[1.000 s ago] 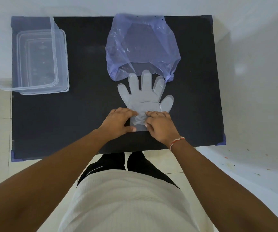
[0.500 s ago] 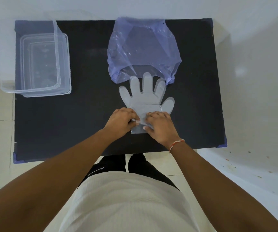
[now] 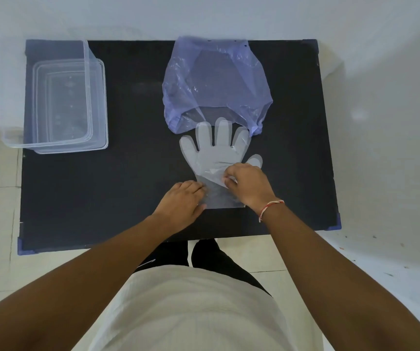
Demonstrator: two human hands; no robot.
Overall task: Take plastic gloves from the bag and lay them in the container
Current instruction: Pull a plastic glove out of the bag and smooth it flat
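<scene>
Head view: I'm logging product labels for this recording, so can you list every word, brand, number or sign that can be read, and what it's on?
None: no readable text shows in this view.
Purple bag: no print visible.
Clear container: only faint moulded dots on its base, nothing legible.
Plastic glove: plain, unprinted.
Black table: bare of any label.
Dark trousers: a small white mark, not readable as letters.

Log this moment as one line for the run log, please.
glove: flat on table, fingertips at bag mouth | left hand: holds cuff edge | right hand: pinches top layer | container: no glove inside
</scene>
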